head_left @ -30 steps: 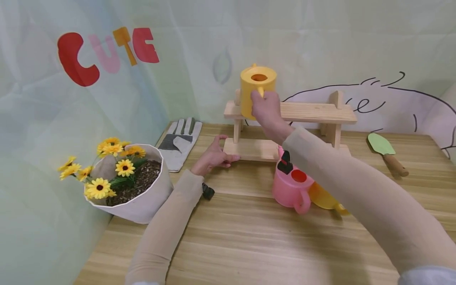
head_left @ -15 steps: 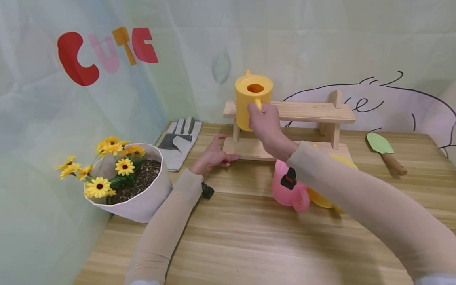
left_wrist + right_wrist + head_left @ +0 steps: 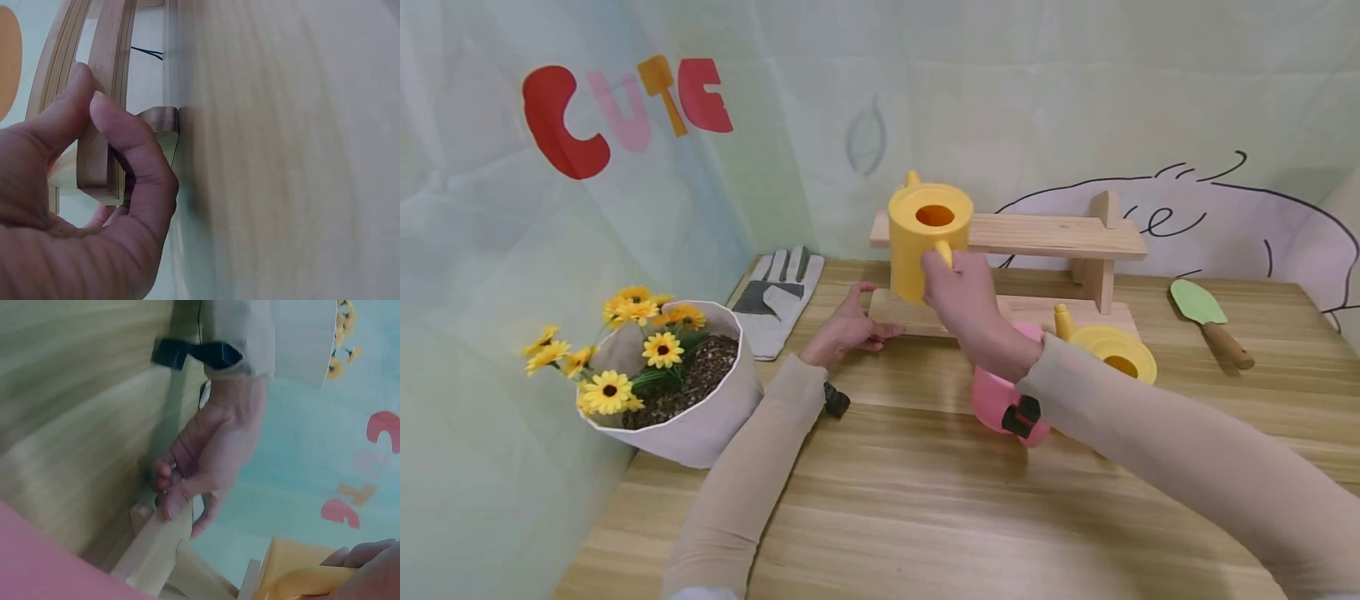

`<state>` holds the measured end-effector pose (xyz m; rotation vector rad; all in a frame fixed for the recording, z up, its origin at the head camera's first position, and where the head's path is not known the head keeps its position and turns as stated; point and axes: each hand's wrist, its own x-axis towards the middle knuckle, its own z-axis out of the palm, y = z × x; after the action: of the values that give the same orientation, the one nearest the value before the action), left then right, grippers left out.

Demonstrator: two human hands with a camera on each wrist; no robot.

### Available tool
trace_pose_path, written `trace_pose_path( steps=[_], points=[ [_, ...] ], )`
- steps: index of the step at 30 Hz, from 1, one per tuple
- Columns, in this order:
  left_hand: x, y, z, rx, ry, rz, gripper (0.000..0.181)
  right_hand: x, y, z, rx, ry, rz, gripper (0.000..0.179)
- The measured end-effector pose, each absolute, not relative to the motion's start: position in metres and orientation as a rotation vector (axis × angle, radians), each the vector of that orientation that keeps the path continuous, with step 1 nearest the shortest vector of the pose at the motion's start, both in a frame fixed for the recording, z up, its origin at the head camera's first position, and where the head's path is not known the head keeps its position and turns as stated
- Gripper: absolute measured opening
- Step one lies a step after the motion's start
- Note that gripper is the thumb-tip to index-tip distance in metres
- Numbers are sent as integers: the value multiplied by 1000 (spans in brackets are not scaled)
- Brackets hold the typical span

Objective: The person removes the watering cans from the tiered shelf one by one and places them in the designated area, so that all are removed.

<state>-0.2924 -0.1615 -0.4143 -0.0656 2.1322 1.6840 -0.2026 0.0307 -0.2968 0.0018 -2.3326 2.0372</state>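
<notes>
A yellow watering can [image 3: 917, 258] hangs upright in front of the left end of a two-tier wooden shelf [image 3: 1060, 235]. My right hand [image 3: 966, 304] grips it by its handle, and its spout points away toward the wall. In the right wrist view, the can [image 3: 294, 556] shows only in part at the bottom edge. My left hand [image 3: 847, 325] holds the left end of the shelf's lower board. Thumb and fingers curl round that board [image 3: 97, 156] in the left wrist view.
A pink watering can [image 3: 992, 398] and another yellow watering can [image 3: 1116, 348] stand on the table, partly behind my right arm. At left are a white flowerpot [image 3: 730, 425] with yellow flowers and a work glove [image 3: 775, 304]. A green trowel [image 3: 1202, 307] lies at right.
The held yellow watering can has come down and slightly left, from the upper board's height toward the lower board. My left hand has stayed on the shelf end.
</notes>
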Motion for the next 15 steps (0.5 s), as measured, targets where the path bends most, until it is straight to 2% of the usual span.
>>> trace_pose_path(
  steps=[15],
  points=[
    [-294, -161, -416, -43, 2150, 1682, 95, -171, 36, -312, -55, -2422, 2029, 40]
  ],
)
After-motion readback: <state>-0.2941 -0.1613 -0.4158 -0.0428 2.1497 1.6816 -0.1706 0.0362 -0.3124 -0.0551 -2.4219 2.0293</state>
